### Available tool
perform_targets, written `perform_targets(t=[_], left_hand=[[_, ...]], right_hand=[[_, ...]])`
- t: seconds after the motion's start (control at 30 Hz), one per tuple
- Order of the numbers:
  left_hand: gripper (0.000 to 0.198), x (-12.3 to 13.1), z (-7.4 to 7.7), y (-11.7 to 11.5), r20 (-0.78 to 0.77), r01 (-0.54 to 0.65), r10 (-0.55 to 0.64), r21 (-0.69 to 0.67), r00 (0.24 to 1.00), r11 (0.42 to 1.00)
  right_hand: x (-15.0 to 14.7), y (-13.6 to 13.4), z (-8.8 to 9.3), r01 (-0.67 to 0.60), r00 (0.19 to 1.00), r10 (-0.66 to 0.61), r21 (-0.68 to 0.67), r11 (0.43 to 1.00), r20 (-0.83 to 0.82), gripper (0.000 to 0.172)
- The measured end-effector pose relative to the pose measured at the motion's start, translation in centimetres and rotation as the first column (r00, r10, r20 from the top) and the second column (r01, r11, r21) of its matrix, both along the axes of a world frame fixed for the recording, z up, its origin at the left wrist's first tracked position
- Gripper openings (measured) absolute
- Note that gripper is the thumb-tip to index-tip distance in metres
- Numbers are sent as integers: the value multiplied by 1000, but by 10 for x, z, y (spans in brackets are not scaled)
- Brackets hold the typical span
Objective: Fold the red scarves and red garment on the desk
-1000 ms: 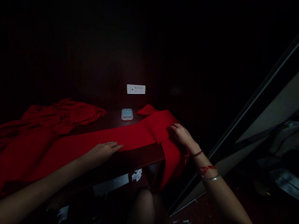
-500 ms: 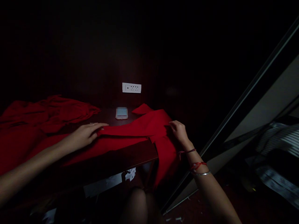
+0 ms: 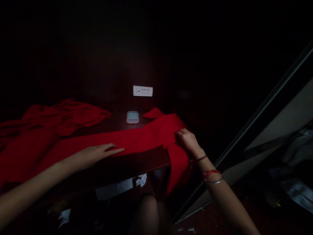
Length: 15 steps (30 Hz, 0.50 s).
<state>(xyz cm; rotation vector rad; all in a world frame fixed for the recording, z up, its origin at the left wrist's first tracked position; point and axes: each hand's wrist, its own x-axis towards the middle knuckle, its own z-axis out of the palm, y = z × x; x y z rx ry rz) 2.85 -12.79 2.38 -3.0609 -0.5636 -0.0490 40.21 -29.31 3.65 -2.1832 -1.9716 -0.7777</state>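
A long strip of red cloth (image 3: 137,138) lies along the front of a dark wooden table (image 3: 137,163), and its right end hangs down over the table's edge. My left hand (image 3: 102,152) rests near the cloth's front edge with fingers stretched out. At the right, my right hand (image 3: 187,138) has its fingers curled and pressed together on the cloth where it bends over the corner; the fingertips are partly hidden. A crumpled heap of red fabric (image 3: 75,116) sits at the back left.
A phone (image 3: 132,117) with a blurred screen lies behind the cloth, below a white wall socket (image 3: 143,91). White papers (image 3: 117,188) lie under the tabletop. A dark-framed panel (image 3: 264,120) slants along the right side.
My left hand has let go of the lifted front edge and come down nearer, fingers flat. The strip now lies flatter. My right hand stays at the right end. The view has shifted slightly.
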Motion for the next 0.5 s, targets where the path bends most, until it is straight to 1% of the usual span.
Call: perform_targets(t=[0.1,0.17,0.23,0.3,0.37,0.43,0.5], left_hand=[[70,-10,8,4,6,-60,60,48,998,997],[69,-15,7,7,5,-131,131,89,991,987],[62,-18,3,9,-7,-145,147,116,989,983],[50,-17,-1,9,-21,-95,99,130,995,987],[43,-14,-4,10,-31,-62,67,152,997,987],[45,-11,-5,12,-32,-61,67,170,997,984],[51,-9,-3,15,-19,-59,63,156,998,986]], right_hand=[[4,1,0,69,998,-69,41,997,-8,23],[5,2,0,101,995,-100,45,994,-15,23],[2,4,2,83,996,-83,21,996,-14,23],[-6,7,4,8,1000,-8,-8,1000,-12,25],[-22,10,5,-104,994,103,-35,994,-21,28],[-43,14,4,-240,971,237,-83,967,-40,30],[-64,20,2,-364,931,359,-139,921,-61,32]])
